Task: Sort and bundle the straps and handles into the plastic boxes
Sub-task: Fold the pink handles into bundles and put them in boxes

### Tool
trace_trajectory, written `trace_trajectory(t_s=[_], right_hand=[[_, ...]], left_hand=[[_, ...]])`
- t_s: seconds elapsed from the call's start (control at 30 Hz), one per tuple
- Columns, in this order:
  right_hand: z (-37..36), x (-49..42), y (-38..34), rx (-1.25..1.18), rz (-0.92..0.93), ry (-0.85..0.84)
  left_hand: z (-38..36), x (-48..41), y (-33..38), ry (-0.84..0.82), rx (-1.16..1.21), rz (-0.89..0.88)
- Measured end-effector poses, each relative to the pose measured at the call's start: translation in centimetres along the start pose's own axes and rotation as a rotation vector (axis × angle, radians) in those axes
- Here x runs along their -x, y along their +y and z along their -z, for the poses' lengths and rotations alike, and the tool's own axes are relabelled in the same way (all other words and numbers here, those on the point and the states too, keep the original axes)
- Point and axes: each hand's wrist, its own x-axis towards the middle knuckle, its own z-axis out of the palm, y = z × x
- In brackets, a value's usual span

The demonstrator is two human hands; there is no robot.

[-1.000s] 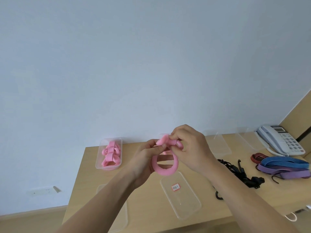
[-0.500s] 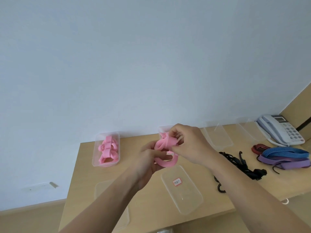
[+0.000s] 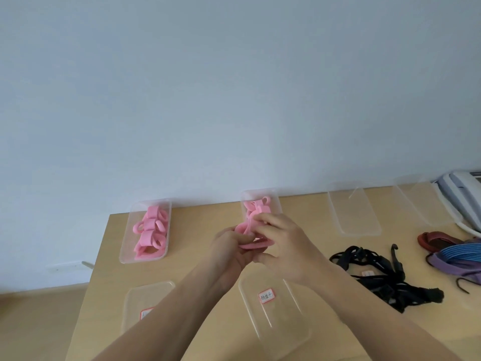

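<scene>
bundling step, pink strap [image 3: 244, 227]. i see the left hand [image 3: 229, 247] and right hand [image 3: 285, 246] meeting above the table [image 3: 208, 272], fingers of each curled onto the strap, pinching its folded loop just in front of the middle rear box [image 3: 278, 204], which holds pink bundles. i judge the next move calls for securing the fold, then lowering it into that box.

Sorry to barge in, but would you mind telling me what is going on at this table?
A person is bundling a pink strap above the wooden table: the left hand grips it and the right hand pinches it. Two clear plastic boxes at the back already hold pink bundles. Black straps and blue and purple straps lie unsorted on the right.
</scene>
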Motion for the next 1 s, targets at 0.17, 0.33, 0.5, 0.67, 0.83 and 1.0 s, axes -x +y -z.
trace_trajectory(t_s=[0.17,0.33,0.5,0.67,0.83,1.0], right_hand=[[0.0,-0.3,3.3,-0.054,-0.029,0.168],[-0.1,-1.2,6.1,-0.077,-0.062,0.208],[-0.7,-2.5,9.1,-0.026,-0.136,-0.036],[-2.1,-3.4,10.4,0.0,-0.115,-0.259],[-2.7,-3.2,10.4,0.125,-0.088,-0.211],[-2.7,-3.6,10.0,0.208,-0.139,-0.278]], left_hand=[[-0.6,-2.2,-0.8,0.052,-0.021,0.063],[-0.5,-4.2,0.0,0.159,-0.348,0.058],[0.2,-6.1,-0.7,0.518,-0.67,-0.04],[1.3,-7.3,-1.8,0.543,-0.749,-0.031],[1.8,-7.6,-2.4,0.545,-0.796,-0.061],[1.9,-7.2,-2.3,0.526,-0.899,-0.087]])
